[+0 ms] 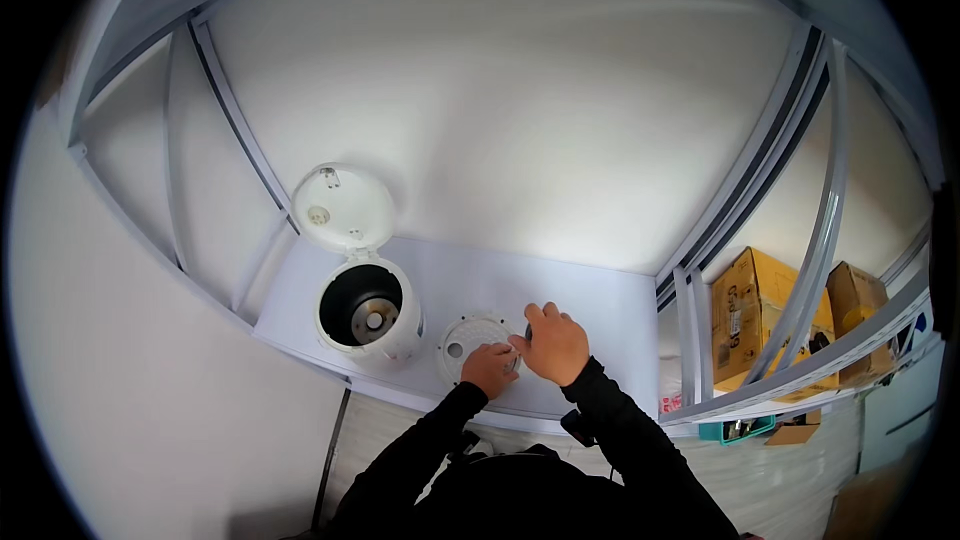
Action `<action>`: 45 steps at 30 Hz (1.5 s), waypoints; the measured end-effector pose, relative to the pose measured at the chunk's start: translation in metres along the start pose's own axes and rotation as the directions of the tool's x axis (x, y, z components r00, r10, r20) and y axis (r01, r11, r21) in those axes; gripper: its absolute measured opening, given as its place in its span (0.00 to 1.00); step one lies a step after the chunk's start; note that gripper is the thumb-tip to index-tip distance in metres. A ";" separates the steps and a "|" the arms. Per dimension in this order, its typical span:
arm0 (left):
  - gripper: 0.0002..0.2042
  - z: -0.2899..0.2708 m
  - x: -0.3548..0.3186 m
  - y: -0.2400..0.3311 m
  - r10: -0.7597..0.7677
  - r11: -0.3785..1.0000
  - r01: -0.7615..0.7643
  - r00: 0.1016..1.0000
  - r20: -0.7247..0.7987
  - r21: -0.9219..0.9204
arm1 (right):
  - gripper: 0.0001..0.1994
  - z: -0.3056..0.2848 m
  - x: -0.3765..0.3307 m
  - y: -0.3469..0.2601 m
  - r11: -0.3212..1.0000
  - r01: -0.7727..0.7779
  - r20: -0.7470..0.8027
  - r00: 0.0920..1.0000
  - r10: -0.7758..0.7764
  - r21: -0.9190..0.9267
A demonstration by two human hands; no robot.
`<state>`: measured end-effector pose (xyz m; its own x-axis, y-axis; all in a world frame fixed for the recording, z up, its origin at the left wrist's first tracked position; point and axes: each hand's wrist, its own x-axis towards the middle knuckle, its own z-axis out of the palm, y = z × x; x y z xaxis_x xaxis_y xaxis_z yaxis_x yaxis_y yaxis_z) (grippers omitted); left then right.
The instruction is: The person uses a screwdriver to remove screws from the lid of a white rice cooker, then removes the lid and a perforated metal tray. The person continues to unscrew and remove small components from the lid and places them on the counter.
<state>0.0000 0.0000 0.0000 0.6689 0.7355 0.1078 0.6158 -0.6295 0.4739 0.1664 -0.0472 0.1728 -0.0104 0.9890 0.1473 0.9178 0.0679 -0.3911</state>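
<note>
Disc (478,332), white: on table (622,340), right of cooker (410,342); near edge covered by left hand (490,370), fingers bent, grip indiscernible. Right hand (556,345): curled round dark item (528,332), mostly hidden.

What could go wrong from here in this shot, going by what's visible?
The left grip rests on the flat, round white disc, which might slide on the pale, flat table if pressed unevenly. The small dark object apparently in the right grip could slip. The white cylindrical cooker stands open beside the disc; a bump might drop its raised round lid.
</note>
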 end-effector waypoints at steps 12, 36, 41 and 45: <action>0.23 -0.014 0.003 -0.025 0.140 0.988 -0.136 0.989 0.044 -0.078 | 0.12 -0.012 -0.001 -0.034 0.985 -0.170 -0.018 0.985 0.169 -0.039; 0.25 -0.020 0.006 -0.021 0.074 0.992 -0.055 0.982 0.172 -0.115 | 0.12 0.015 -0.001 -0.009 0.998 -0.038 -0.211 0.976 0.047 0.045; 0.25 -0.017 0.004 -0.024 0.081 0.993 -0.066 0.984 0.159 -0.097 | 0.08 0.018 -0.001 -0.012 0.965 0.091 -0.312 0.950 -0.009 0.248; 0.25 -0.017 0.004 -0.024 0.085 0.991 -0.068 0.985 0.153 -0.112 | 0.14 0.011 -0.002 -0.021 0.988 -0.147 -0.202 0.970 0.136 -0.043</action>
<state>-0.0196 0.0220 0.0038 0.7747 0.6322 0.0132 0.5179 -0.6463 0.5605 0.1427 -0.0488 0.1705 0.1946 0.9420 0.2732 0.9256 -0.0842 -0.3691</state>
